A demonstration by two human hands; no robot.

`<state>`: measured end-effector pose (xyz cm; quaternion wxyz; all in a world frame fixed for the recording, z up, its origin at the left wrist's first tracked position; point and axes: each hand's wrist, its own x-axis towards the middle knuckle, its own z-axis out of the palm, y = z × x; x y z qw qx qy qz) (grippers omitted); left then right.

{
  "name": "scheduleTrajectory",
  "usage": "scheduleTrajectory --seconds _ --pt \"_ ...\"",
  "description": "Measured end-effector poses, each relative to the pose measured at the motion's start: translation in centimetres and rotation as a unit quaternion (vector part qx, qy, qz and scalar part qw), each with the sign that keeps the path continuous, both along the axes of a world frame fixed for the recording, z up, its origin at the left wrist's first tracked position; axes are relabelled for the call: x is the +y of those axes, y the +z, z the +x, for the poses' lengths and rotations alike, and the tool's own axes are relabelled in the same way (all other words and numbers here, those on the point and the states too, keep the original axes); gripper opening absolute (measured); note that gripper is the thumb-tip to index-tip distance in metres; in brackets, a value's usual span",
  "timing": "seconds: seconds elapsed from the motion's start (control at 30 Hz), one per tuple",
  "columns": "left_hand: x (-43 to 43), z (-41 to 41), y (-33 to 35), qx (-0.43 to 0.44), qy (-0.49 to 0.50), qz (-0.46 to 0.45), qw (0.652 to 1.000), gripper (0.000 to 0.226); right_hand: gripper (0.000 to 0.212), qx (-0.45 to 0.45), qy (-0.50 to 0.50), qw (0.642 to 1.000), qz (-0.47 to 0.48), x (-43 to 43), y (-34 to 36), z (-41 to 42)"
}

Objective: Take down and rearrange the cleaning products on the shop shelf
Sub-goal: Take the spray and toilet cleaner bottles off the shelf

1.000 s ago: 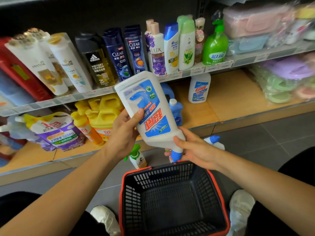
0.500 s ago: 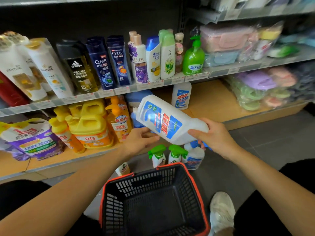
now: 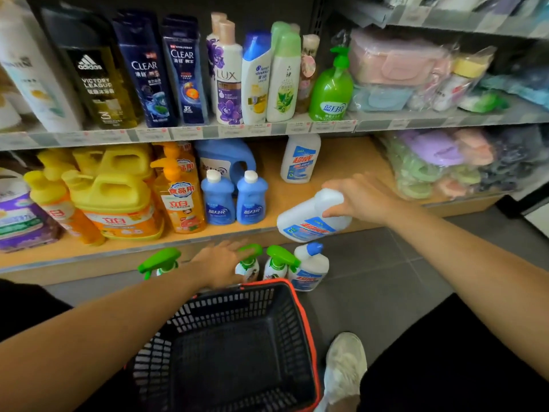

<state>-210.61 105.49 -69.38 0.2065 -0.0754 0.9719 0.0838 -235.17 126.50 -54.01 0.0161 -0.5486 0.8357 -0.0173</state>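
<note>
Head view, items listed by size.

1. Upper shelf (image 3: 208, 132): carries a row of upright shampoo bottles (image 3: 184, 69) and, to the right, a green pump bottle (image 3: 331, 87).
2. Lower shelf (image 3: 341, 162): a wooden board. From left to right it carries yellow jugs (image 3: 118, 191), an orange pump bottle (image 3: 181, 197), a blue jug (image 3: 225, 156) at the far side, and two small blue bottles (image 3: 218, 203) standing side by side near the front edge. A standing white bottle (image 3: 300, 159) is upright at the far side, right of the blue jug.
3. Floor (image 3: 386, 278): grey tiles. A black basket (image 3: 300, 307) with a red rim rests on it, nearest the camera.
4. Held white bottle (image 3: 309, 224): tilted almost onto its side, over the front edge of the lower shelf, just right of the small blue bottles and nearer than the standing white bottle. Whether it touches the shelf cannot be determined.
5. Right grip (image 3: 362, 197): grasping the far-right end of the held white bottle, thumb on the side, fingers spread over the top.
6. Left grip (image 3: 219, 260): released, fingers extended, low beyond the far rim of the basket. Contact with anything cannot be determined.
7. Spray bottles (image 3: 279, 263): three with green triggers, upright on the floor between basket and shelf. A capped white bottle (image 3: 310, 269) stands just right of them.
</note>
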Motion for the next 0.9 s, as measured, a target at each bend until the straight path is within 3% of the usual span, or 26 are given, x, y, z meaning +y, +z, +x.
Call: scheduleTrajectory --seconds 0.13,0.33,0.47,0.73,0.83,0.9 --pt "-0.2 1.2 -2.3 -0.067 -0.007 -0.007 0.998 0.096 0.044 -0.007 0.003 0.996 0.09 -3.1 -4.3 -1.2" --pt "-0.7 2.0 -3.4 -0.036 0.02 0.045 0.998 0.101 0.055 -0.028 0.01 0.984 0.173 -6.5 -11.8 -1.9" --pt "-1.0 2.6 -4.0 -0.017 0.021 0.064 0.998 0.098 0.044 -0.082 -0.003 0.975 0.207 -7.1 -14.9 -1.8" --pt "-1.2 0.6 -2.5 -0.036 0.051 0.09 0.994 0.092 0.04 -0.282 -0.062 0.955 0.064 -7.9 -17.3 -1.4" --pt "-2.0 -1.0 -0.9 -0.046 0.036 0.032 0.998 0.078 0.035 -0.352 -0.095 0.93 0.055 -7.7 -17.5 -2.5" --pt "-2.7 -2.6 0.4 0.014 0.045 -0.009 0.999 0.065 0.031 -0.392 -0.145 0.908 0.012 -7.8 -17.4 -3.7"
